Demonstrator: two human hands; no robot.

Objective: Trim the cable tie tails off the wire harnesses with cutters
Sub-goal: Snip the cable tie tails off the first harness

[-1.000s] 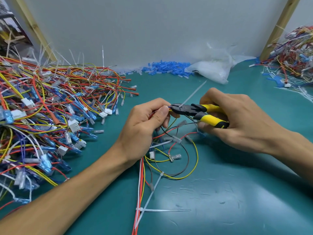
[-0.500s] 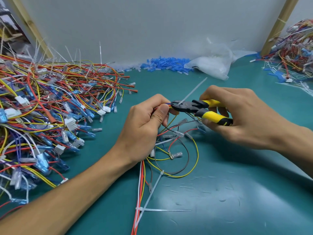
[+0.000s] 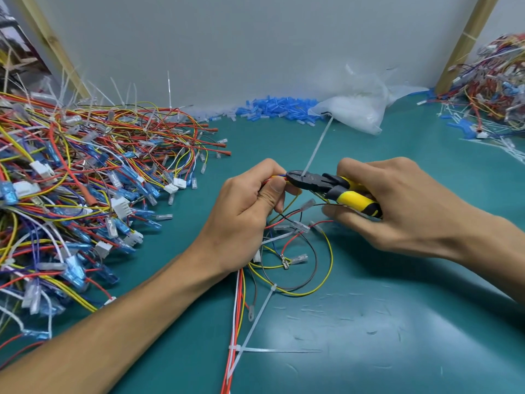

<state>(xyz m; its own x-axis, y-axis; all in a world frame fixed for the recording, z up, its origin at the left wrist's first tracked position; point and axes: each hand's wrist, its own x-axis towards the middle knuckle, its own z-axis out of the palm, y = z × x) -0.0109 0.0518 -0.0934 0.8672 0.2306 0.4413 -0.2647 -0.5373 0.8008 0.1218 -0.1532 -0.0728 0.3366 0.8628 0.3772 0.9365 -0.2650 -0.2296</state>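
Head view: left hand fingers pinch harness; right hand grips cutters.

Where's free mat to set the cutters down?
Free: mat front right, right of the harness, nearer than the right hand; also the strip between cutters and blue sleeves. Crowded: left pile, far-right pile, bag at back.

Cutters: black head, yellow-and-black handles, lying roughly level at centre, head pointing left, jaws at the base of a white cable tie tail that slants up toward the far right. Wire harness: red, yellow, black and blue wires with clear-sleeved terminals, looped on the mat just below, its trunk running to the near edge with two further white tails sticking out rightward.
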